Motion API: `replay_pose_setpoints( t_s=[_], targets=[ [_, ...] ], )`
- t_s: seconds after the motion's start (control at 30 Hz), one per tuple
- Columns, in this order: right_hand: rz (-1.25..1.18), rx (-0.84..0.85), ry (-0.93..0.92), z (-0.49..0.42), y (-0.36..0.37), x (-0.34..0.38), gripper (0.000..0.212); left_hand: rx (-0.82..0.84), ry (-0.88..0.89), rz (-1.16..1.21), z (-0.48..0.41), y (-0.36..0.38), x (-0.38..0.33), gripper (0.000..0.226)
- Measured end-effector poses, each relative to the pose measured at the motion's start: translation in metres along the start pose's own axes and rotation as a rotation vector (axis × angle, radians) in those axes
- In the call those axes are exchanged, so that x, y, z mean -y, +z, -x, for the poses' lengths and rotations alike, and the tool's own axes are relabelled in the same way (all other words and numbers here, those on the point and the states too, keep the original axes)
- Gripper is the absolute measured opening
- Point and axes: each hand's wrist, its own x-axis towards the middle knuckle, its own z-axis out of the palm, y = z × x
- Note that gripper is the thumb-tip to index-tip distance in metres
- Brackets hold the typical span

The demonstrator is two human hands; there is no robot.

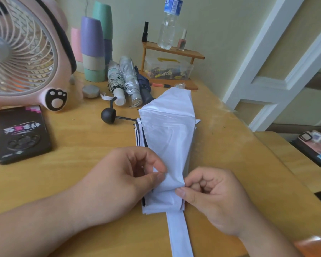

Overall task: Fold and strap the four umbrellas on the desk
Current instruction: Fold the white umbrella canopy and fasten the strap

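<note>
**Item in hand:** white umbrella [169, 130], one. It lies along the middle of the desk [72, 151] with its canopy collapsed into flat pleats. The black ball handle [108, 115] sticks out at the far left, and the strap [178, 234] trails loose toward us. It is not yet rolled or strapped.

**Hands:** two. The left hand [122, 179] pinches a fold of cloth between thumb and forefinger. The right hand [215, 199] pinches the same ridge just beside it, other fingers curled. Both are clamped on the white umbrella near its strap end.

**Step, as we judge it:** stacking the pleats before rolling. To do it well we would:
- draw each pleat flat and to one side;
- keep the edges in line with the ribs;
- pin the stack with one hand while the other takes the next fold;
- roll tight so the strap wraps over the roll and closes.

**Umbrellas:** four. Besides the white one, three lie side by side at the back of the desk, all bundled: patterned umbrella [115, 84], silver umbrella [130, 80] and navy umbrella [144, 86]. We cannot tell whether their straps are fastened.

**Other stock:**
- fan [24, 52], one
- phone [20, 134], one
- cup stacks [93, 49], three
- bottle [169, 25], one
- nail polish [182, 40], two
- shelf [191, 53], one
- box [168, 69], one, beneath the shelf
</note>
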Motion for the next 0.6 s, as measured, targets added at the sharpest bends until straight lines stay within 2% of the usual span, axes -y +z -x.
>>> replay_pose_setpoints(
  t_s=[0.03, 0.1, 0.17, 0.27, 0.33, 0.4, 0.47, 0.6],
  targets=[
    [-0.008, 0.007, 0.008, 0.001, -0.001, 0.001, 0.011, -0.007, -0.006, -0.023, 0.000, 0.000, 0.000, 0.004],
    [-0.013, 0.012, -0.016, 0.004, -0.001, 0.003, 0.014, -0.021, -0.013, -0.115, 0.002, 0.000, -0.001, 0.013],
    [0.054, -0.079, -0.131, 0.006, -0.002, 0.003, 0.016, -0.022, -0.038, -0.219, 0.004, 0.001, -0.002, 0.011],
    [0.427, -0.270, -0.415, -0.003, -0.005, 0.012, 0.009, -0.001, -0.089, -0.323, 0.005, 0.003, -0.004, 0.006],
    [0.671, -0.289, -0.527, -0.020, -0.009, 0.023, 0.002, 0.018, -0.109, -0.366, 0.006, 0.004, -0.005, 0.006],
    [0.812, -0.252, -0.497, -0.043, -0.012, 0.032, 0.014, 0.022, -0.132, -0.368, 0.005, 0.003, -0.006, 0.007],
    [0.928, -0.172, -0.389, -0.064, -0.013, 0.039, 0.030, 0.008, -0.137, -0.357, 0.005, 0.004, -0.005, 0.007],
    [1.175, 0.189, -0.168, -0.100, -0.012, 0.042, 0.054, 0.006, -0.140, -0.382, 0.005, 0.004, -0.009, 0.004]
  ],
)
